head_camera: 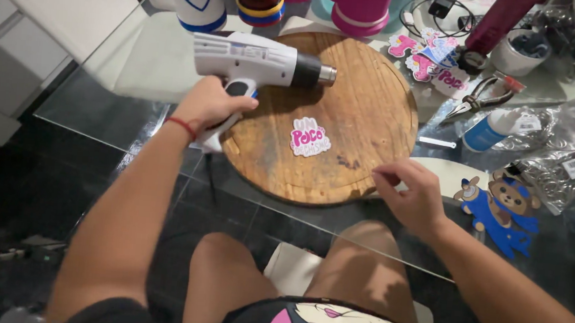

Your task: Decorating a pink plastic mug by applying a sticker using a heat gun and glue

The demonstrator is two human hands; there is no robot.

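My left hand (pixel 213 103) grips the handle of a white and black heat gun (pixel 261 62), its nozzle pointing right over a round wooden board (pixel 362 106). A small pink and white sticker-like cutout (pixel 309 138) lies flat near the board's middle. My right hand (pixel 413 193) hovers at the board's lower right edge, fingers pinched together with nothing visible in them. The board rests on a glass table (pixel 97 117).
Several cups and tumblers (pixel 360 5) stand at the table's far edge. More pink cutouts (pixel 425 56), pliers (pixel 477 98), a small white bottle (pixel 495 128), plastic bags (pixel 564 165) and a bear-shaped cutout (pixel 499 204) crowd the right side. My knees are under the glass.
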